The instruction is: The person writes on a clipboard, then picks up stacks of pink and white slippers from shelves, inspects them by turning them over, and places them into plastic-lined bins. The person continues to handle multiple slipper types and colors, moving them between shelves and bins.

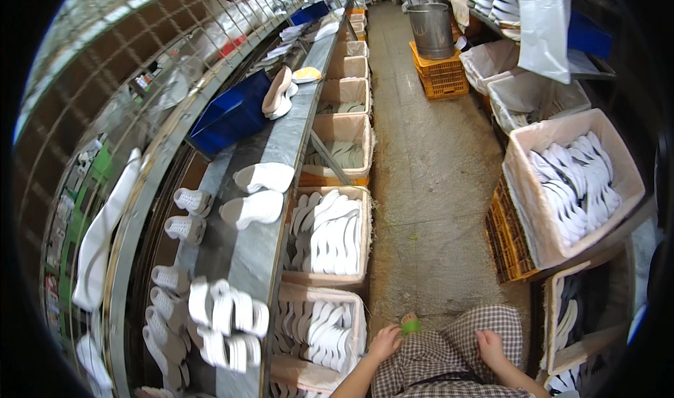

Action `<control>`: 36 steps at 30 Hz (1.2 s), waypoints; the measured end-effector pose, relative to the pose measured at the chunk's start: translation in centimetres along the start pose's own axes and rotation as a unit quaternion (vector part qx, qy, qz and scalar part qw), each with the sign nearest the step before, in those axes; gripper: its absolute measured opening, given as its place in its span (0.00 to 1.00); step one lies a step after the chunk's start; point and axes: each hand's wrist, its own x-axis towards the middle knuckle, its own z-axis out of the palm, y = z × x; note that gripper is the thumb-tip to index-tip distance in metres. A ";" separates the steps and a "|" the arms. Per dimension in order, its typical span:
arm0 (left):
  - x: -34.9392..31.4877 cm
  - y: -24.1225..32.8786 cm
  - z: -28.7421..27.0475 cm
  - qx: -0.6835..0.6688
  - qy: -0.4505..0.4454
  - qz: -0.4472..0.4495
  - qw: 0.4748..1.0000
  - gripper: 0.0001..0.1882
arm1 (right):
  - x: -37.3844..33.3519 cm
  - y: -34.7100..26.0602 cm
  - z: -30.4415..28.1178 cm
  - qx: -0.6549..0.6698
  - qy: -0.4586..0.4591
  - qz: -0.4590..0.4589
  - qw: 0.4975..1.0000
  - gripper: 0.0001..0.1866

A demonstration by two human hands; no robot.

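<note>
My left hand (pixel 385 343) hangs beside the left side of a brown-and-white checked garment (pixel 449 349), its fingers loosely curled with nothing visible in them. In front of the garment's right side, my right hand (pixel 490 347) is curled in a loose fist; no object shows in it. Nearest my left hand stands a lined crate (pixel 357 321) packed with white and grey shoe soles (pixel 328 338). A green sandal (pixel 409 325) on my foot shows between the left hand and the garment.
Along the left runs a long workbench (pixel 242 257) with white soles (pixel 228 310), pale clogs (pixel 184 228) and a blue bin (pixel 230 113). Lined crates edge the concrete aisle (pixel 414 187). A sole-filled crate (pixel 523 187) stands right; a metal bucket (pixel 430 33) sits ahead on yellow crates (pixel 444 78).
</note>
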 end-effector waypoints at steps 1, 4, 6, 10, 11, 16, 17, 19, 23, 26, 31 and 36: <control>-2.6 2.5 0.0 -0.022 -0.046 -0.047 0.998 0.16 | -1.3 1.1 -0.5 -0.029 0.017 -0.024 0.999 0.12; -10.7 8.7 0.1 -0.015 -0.124 -0.145 0.982 0.16 | -4.4 3.8 -2.5 -0.144 0.058 -0.268 0.951 0.20; -16.2 11.8 0.0 0.036 -0.134 -0.153 0.978 0.22 | -6.3 5.2 -3.4 -0.191 -0.044 -0.334 0.922 0.25; -25.6 15.8 -0.6 0.034 -0.010 -0.217 0.976 0.23 | -7.9 6.7 -3.5 -0.202 -0.310 -0.196 0.908 0.20; -27.9 16.6 -0.7 0.032 0.031 -0.248 0.968 0.22 | -8.3 6.9 -3.0 -0.185 -0.323 -0.177 0.911 0.19; -38.7 19.7 -1.0 0.031 0.315 -0.312 0.896 0.14 | -10.4 5.2 0.7 -0.213 -0.375 -0.196 0.880 0.14; -40.7 20.3 -1.6 0.047 0.342 -0.286 0.894 0.23 | -10.3 3.9 1.5 -0.279 -0.369 -0.256 0.849 0.14; -44.8 22.0 -2.1 0.083 0.409 -0.309 0.855 0.25 | -10.8 2.3 3.5 -0.302 -0.417 -0.228 0.826 0.14; -54.0 24.7 -4.2 0.091 0.482 -0.418 0.765 0.25 | -13.1 1.2 8.0 -0.252 -0.280 -0.621 0.687 0.13; -61.2 26.3 -6.0 0.088 0.569 -0.469 0.670 0.21 | -15.1 0.3 10.0 -0.219 -0.364 -0.517 0.743 0.11; -71.6 27.0 -11.2 0.155 0.658 -0.480 0.559 0.09 | -18.6 -2.4 11.0 -0.357 -0.408 -0.251 0.802 0.08; -77.9 23.0 -16.1 0.188 0.657 -0.467 0.561 0.07 | -22.2 -0.6 12.1 -0.297 -0.352 -0.351 0.815 0.16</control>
